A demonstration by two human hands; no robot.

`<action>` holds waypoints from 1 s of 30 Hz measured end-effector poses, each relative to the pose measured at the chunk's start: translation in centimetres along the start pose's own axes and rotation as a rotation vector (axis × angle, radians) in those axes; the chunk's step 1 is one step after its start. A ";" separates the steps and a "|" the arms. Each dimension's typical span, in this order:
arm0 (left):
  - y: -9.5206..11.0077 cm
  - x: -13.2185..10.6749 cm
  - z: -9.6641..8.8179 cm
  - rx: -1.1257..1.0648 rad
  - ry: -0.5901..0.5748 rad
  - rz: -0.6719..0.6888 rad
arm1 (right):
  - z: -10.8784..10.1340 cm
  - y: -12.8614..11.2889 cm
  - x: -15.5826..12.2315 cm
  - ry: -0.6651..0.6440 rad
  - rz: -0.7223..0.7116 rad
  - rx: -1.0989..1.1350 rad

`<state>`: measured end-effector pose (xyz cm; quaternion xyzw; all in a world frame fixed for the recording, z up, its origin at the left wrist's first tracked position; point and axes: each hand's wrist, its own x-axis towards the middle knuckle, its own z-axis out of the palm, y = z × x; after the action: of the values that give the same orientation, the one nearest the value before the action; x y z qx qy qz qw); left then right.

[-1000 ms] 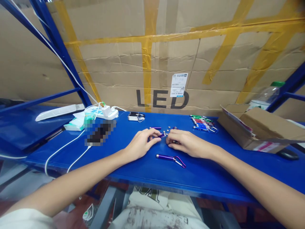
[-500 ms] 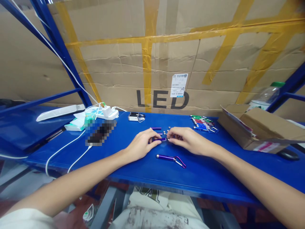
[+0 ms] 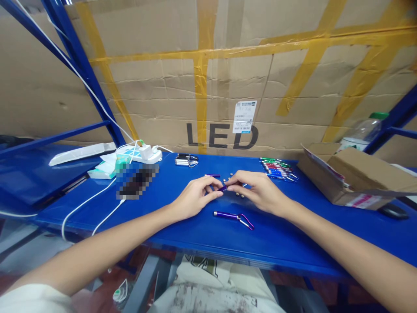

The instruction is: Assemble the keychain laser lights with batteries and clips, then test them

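Observation:
My left hand (image 3: pixel 197 198) pinches the body of a slim purple penlight tube (image 3: pixel 223 188) just above the blue table (image 3: pixel 189 230). At the tube's right end, my right hand (image 3: pixel 257 188) has its thumb and forefinger closed together; whether a small part is also between them is hidden. Small silver button cells (image 3: pixel 239 195) lie under and beside the right hand. Behind the left fingers rests another purple tube (image 3: pixel 213 175). Closer to the table's front edge is a purple keychain penlight (image 3: pixel 228 215) with a carabiner clip.
Black and white keychain penlights (image 3: pixel 186 160) lie at the back. Green, red and blue ones (image 3: pixel 276 168) sit at back right, beside an open cardboard box (image 3: pixel 348 174). At left are a blurred-out dark object (image 3: pixel 138 181), cables and a power strip (image 3: pixel 153 155).
My right hand has come in to the tube's right end, its fingers now touching it. The tube is tilted more, and button cells beneath the right hand have come into view.

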<state>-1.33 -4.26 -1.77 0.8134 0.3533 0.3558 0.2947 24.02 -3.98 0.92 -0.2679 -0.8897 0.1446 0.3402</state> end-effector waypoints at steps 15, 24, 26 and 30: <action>0.5 -0.1 -0.2 -0.042 0.023 0.061 | -1.8 2.2 -0.2 -0.388 0.074 -0.301; 0.5 -0.2 -0.2 0.027 0.030 0.156 | -1.5 1.7 -0.5 -0.431 0.106 -0.231; 0.3 -0.3 -0.3 0.084 0.034 0.161 | -1.6 1.4 -0.5 -0.433 0.104 -0.225; -0.3 -0.4 -0.4 0.336 -0.002 0.236 | -1.9 1.0 -0.3 -0.390 0.161 -0.214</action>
<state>-1.90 -4.28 -1.93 0.8874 0.3096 0.3230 0.1114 25.90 -3.20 1.66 -0.3395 -0.9246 0.1249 0.1191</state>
